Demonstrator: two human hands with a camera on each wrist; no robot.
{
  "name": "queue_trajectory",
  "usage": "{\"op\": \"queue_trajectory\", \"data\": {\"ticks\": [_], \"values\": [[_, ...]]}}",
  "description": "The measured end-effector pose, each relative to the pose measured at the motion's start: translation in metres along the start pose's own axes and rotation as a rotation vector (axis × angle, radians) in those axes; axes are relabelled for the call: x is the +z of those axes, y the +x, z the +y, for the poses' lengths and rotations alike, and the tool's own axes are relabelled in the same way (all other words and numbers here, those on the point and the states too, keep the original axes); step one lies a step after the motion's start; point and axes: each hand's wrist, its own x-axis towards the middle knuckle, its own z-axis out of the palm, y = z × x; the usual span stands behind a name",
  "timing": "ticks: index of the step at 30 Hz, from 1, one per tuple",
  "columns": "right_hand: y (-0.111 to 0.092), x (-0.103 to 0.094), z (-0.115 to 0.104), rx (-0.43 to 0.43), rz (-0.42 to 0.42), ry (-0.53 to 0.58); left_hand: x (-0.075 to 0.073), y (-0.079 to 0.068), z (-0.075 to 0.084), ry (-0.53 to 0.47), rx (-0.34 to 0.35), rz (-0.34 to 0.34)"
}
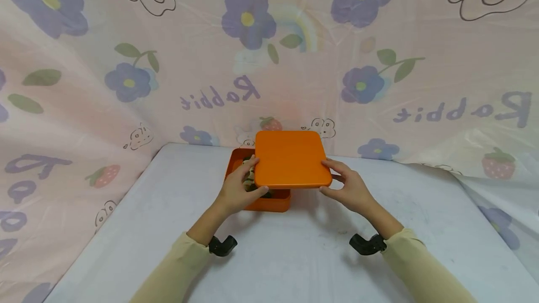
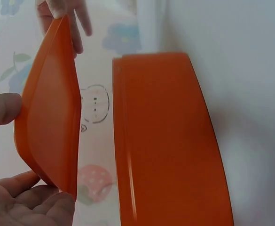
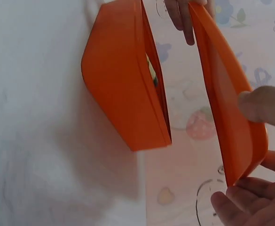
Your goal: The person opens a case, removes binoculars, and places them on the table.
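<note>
An orange square lid (image 1: 290,159) is held level above an orange box (image 1: 269,205), apart from it and shifted to the right. My left hand (image 1: 238,188) grips the lid's left edge, and my right hand (image 1: 350,189) grips its right edge, thumbs at the near side. The left wrist view shows the underside of the lid (image 2: 52,108) beside the box wall (image 2: 165,136). Inside the box lies something striped in cream and dark green (image 1: 249,176); the lid and left hand hide most of it. In the right wrist view a bit of it shows past the box rim (image 3: 151,70).
The box stands on a white-covered table (image 1: 320,256) near its back edge. Behind and to the left hangs a pink curtain (image 1: 202,60) printed with flowers, rabbits and strawberries. Black curved pieces (image 1: 223,246) are worn at both wrists.
</note>
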Motion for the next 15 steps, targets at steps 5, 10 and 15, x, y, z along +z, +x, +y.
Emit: {"op": "queue_trajectory", "data": {"ticks": [5,10,15], "values": [[-0.006,-0.013,0.005,-0.001,0.004,-0.025,0.010,0.003,0.006,0.021,0.005,-0.015],[-0.014,-0.024,0.013,-0.007,0.007,-0.054,0.022,0.005,0.009,0.023,0.018,-0.032],[-0.023,-0.036,0.020,-0.016,0.001,-0.060,0.036,0.006,0.013,-0.009,0.040,-0.066]]}}
